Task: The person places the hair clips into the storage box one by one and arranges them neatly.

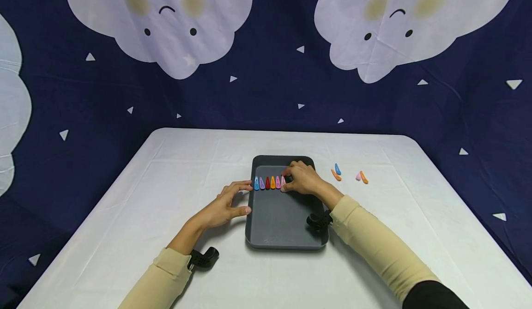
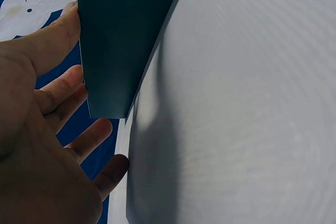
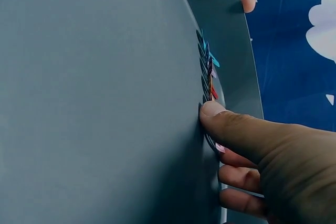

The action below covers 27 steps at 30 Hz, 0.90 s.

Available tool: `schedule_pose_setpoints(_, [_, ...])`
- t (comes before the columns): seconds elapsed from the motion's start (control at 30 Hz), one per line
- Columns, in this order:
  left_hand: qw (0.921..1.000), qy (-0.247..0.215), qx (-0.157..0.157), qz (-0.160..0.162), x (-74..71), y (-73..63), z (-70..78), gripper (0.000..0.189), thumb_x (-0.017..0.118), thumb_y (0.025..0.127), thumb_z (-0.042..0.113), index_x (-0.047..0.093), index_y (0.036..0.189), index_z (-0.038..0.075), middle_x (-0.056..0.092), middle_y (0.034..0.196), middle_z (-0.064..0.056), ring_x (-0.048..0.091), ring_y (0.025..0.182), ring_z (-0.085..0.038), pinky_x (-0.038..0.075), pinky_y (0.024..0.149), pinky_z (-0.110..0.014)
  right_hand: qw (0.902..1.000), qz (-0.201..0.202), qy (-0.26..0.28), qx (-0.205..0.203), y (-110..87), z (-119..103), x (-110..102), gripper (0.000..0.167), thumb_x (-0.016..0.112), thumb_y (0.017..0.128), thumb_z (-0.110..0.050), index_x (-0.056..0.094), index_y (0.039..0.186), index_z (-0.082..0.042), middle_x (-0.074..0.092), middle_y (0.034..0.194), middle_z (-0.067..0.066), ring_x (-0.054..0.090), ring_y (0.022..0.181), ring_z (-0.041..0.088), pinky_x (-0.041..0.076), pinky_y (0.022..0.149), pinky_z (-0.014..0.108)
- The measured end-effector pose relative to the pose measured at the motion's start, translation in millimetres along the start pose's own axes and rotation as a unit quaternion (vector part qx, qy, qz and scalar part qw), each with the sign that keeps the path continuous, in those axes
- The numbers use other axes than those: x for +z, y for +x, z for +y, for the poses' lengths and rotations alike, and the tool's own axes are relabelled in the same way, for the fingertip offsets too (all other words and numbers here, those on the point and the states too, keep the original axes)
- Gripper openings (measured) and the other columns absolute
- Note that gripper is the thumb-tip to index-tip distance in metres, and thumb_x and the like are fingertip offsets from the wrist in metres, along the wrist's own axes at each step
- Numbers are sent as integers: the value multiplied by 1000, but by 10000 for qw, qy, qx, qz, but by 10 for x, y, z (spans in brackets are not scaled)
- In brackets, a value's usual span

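Note:
A grey rectangular tray lies on the table with a row of snap hair clips across its upper part. From the left come a blue clip, a purple clip, a red clip, an orange clip and a pink clip. At the row's right end my right hand pinches another pink hair clip between thumb and fingers, partly hiding it. My left hand touches the tray's left side, its fingers and thumb extended and spread.
Right of the tray, on the white tablecloth, lie a blue clip and an orange clip. Farther right a pink clip lies beside another orange clip. A dark blue cloud-patterned curtain hangs behind the table.

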<state>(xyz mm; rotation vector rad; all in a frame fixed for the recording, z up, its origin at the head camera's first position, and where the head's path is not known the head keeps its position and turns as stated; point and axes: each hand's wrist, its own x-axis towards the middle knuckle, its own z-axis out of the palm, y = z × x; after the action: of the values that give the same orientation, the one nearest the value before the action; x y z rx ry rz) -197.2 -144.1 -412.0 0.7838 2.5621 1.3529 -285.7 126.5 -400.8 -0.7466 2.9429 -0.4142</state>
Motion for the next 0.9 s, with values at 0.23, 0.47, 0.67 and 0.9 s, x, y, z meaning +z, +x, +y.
schedule_pose_setpoints(0.23, [10000,0,23,0,-1,1,-6,56,69,85,25,46,134,10,32,152,-4,24,138,-34,13,107,-66,10000,-13,-29,-28,-7,-3,-11,51,76,77,-41,66,120,-16,59,111,5,49,110,26,39,87,45])
schedule_pose_setpoints(0.47, [10000,-1,31,9,-1,-3,-1,56,69,85,25,46,134,10,33,152,-4,25,138,-33,13,107,-66,10000,-16,42,-25,-6,-4,-10,53,76,76,-41,65,120,-13,59,114,7,48,114,27,38,93,49])
schedule_pose_setpoints(0.67, [10000,4,28,21,0,-1,-5,55,69,85,26,46,133,10,33,152,-4,25,137,-34,13,107,-66,9999,-40,103,-8,-4,-3,-26,54,77,75,-41,65,119,-12,59,116,9,48,115,29,37,94,50])
schedule_pose_setpoints(0.9, [10000,52,11,-6,-9,-1,-7,55,68,86,27,46,133,10,33,152,-5,25,137,-35,14,106,-67,9995,-54,305,70,-7,-23,-89,52,75,77,-38,65,119,-8,60,118,9,49,117,29,35,97,50])
